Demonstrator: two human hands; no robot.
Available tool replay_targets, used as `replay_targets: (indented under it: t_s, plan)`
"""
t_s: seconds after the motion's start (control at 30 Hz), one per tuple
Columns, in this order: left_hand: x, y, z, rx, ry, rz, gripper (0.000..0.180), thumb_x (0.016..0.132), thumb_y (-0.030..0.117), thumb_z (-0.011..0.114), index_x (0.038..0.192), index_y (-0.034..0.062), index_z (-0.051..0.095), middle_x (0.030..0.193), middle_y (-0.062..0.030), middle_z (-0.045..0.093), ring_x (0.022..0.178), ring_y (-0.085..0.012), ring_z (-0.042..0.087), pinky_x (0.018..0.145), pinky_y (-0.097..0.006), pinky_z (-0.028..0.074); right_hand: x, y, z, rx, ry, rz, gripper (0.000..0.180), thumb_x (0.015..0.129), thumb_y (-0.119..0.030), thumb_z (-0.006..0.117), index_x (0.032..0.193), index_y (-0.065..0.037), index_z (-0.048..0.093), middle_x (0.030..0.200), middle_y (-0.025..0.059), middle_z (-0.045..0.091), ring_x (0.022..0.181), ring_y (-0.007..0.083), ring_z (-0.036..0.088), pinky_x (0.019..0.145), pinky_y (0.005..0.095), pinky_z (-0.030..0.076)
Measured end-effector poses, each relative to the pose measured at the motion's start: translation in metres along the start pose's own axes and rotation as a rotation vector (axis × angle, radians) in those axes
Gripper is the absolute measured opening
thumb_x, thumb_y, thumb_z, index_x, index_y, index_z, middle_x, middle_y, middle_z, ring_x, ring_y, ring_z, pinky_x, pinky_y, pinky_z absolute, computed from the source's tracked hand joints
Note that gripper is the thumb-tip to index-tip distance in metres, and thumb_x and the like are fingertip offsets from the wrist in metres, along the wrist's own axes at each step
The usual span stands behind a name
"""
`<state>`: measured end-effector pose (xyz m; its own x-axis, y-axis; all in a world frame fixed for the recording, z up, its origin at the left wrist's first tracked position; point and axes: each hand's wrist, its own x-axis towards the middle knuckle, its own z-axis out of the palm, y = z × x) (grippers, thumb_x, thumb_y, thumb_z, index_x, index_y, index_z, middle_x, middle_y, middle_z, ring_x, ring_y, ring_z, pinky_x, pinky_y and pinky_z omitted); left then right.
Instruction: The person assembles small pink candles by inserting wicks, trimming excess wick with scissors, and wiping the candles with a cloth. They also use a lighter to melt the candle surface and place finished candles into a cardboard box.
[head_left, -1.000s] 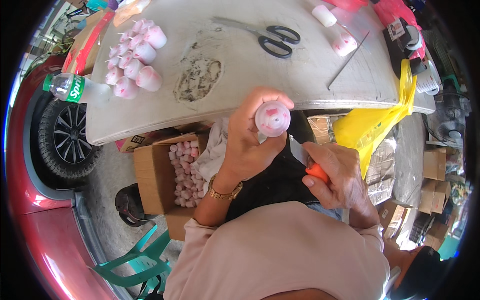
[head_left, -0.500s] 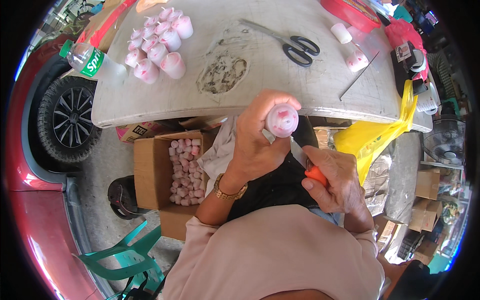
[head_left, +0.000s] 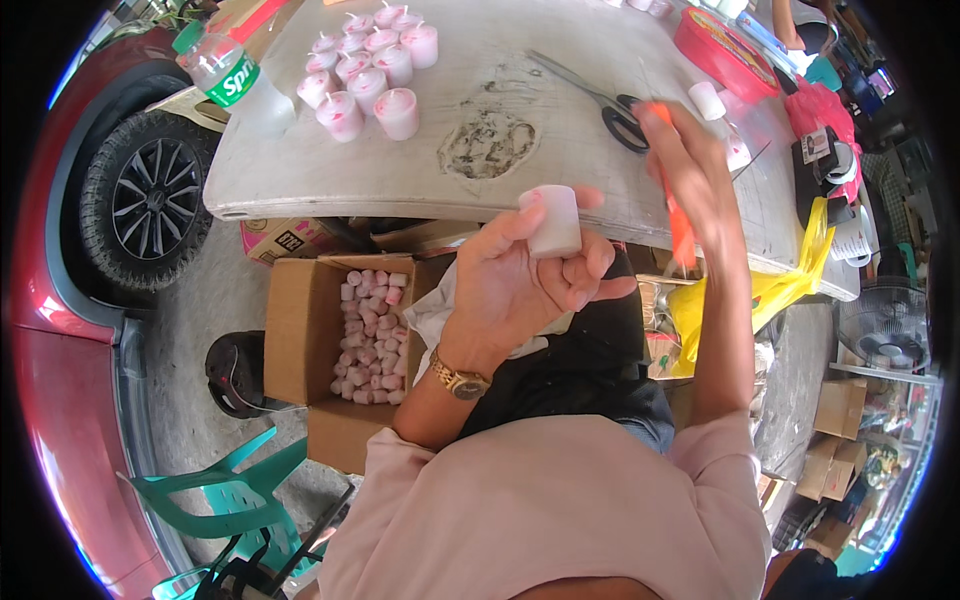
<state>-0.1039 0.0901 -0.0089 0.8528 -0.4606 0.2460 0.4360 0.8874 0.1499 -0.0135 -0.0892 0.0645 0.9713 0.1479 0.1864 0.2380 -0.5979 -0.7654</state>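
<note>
My left hand (head_left: 500,290), with a gold watch at the wrist, is closed on a short white candle (head_left: 555,222) with a pink tint, thumb on one side and fingers on the other. It is held tilted just off the table's near edge. My right hand (head_left: 698,170) is raised over the table's right side, gripping an orange-handled knife (head_left: 682,235); its blade cannot be made out now. Black-handled scissors (head_left: 575,80) lie beside that hand. Several pink-and-white candles with wicks (head_left: 368,88) stand grouped on the table's far left.
The worn white table (head_left: 330,180) spans the front, with a plastic bottle (head_left: 225,75) at its left corner. A red tub (head_left: 722,55) and white candle (head_left: 706,101) sit far right; a yellow bag (head_left: 745,305) hangs there. Below left, a carton (head_left: 292,325) holds many candle pieces.
My right hand has moved up and away from the candle with the knife, toward the scissors. My left hand has turned the candle from end-on to side-on.
</note>
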Motion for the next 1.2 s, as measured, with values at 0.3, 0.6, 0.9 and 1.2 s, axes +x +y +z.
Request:
replay_targets:
  t_s: [0.3,0.6,0.9,1.2]
  plan:
    - [-0.012,0.007,0.010,-0.071,0.087,0.079,0.057,0.102,0.041,0.029,0.137,-0.0025,0.042,0.093,-0.0170,0.056,0.069,-0.0229,0.060,0.110,-0.061,0.027,0.096,0.017,0.062,-0.135,0.226,-0.131,0.048,0.087,-0.037,0.050,0.112,0.001,0.064,0.093,0.0225,0.068,0.091,0.0369,0.064,0.086,0.0414,0.048]
    - [0.004,0.003,0.005,-0.085,0.052,0.033,0.052,0.103,0.047,0.030,0.127,0.0065,0.052,0.105,-0.0207,0.062,0.077,-0.0242,0.064,0.104,-0.047,0.041,0.000,0.014,-0.001,0.152,-0.032,-0.063,0.023,0.090,-0.013,0.055,0.106,-0.002,0.067,0.077,-0.0036,0.055,0.064,0.0028,0.042,0.056,0.0195,0.031]
    - [0.014,-0.022,0.010,0.052,0.210,0.079,0.043,0.103,0.036,0.037,0.130,0.0067,0.050,0.115,-0.0184,0.059,0.094,-0.0272,0.060,0.099,-0.046,0.041,-0.065,0.016,-0.008,0.697,-0.061,0.083,0.014,0.094,-0.007,0.058,0.101,-0.001,0.068,0.073,-0.0072,0.050,0.061,0.0014,0.036,0.053,0.0188,0.029]
    - [0.020,-0.032,0.022,0.591,0.387,0.316,0.037,0.098,0.032,0.054,0.125,0.0076,0.045,0.114,-0.0138,0.059,0.098,-0.0207,0.057,0.091,-0.035,0.044,-0.013,0.022,0.023,-0.122,0.364,-0.388,0.010,0.084,-0.012,0.065,0.091,-0.006,0.068,0.080,0.0090,0.066,0.069,0.0222,0.065,0.061,0.0334,0.050]
